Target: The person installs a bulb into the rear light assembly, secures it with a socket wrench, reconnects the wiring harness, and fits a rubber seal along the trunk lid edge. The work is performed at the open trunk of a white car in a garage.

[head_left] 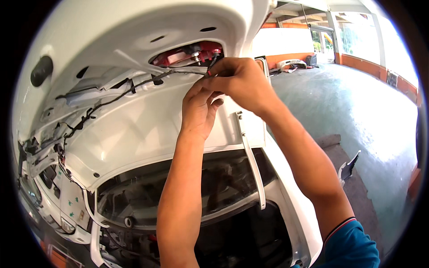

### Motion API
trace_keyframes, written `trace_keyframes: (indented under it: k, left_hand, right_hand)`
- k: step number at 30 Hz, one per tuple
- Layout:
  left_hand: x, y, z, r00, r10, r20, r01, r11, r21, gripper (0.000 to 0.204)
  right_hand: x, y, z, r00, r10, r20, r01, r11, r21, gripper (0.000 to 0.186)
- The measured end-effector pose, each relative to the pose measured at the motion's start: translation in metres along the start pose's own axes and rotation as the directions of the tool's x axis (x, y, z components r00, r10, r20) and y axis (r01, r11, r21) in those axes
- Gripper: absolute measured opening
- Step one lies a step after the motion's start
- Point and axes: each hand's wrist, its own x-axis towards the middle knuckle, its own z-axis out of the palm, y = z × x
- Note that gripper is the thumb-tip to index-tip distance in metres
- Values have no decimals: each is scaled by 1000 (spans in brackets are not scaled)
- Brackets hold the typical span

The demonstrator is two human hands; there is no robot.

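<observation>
Both my hands are raised together under a white car trunk lid (111, 42). A black wiring harness (129, 89) runs along the lid's inner side and reaches my fingers. My right hand (243, 82) pinches its end, where a small red piece (209, 73) shows by the fingertips. My left hand (196, 111) meets it from below, fingers bent and closed around the same stretch of harness; the right hand partly covers its fingertips. Just above them, a red tail light (192, 53) with a metal stud shows through an opening in the lid.
A white hinged metal arm (251, 158) slopes down right of my left forearm. Below is the car's dark rear window (138, 192). Another white car (62, 205) stands at left. A loose panel piece (348, 167) lies on the floor at right, and a bumper (290, 64) lies farther back.
</observation>
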Motion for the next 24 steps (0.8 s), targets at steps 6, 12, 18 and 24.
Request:
trace_keyframes:
  k: [6,12,18,24]
  left_hand:
    - [0,4,-3,999,2,44,1,997,-72,14]
    - [-10,28,-20,993,-101,64,98,994,50,13]
    - [-16,35,-25,977,-146,154,153,988,-33,13]
    - [-29,30,-21,983,-144,110,172,930,-326,12]
  right_hand:
    - [5,-9,-28,997,-28,75,55,924,-379,35]
    - [9,-14,-35,986,9,168,55,926,-374,27]
    - [4,-6,-28,974,96,207,-110,992,56,21]
    - [-3,9,-16,980,95,177,-166,880,446,20]
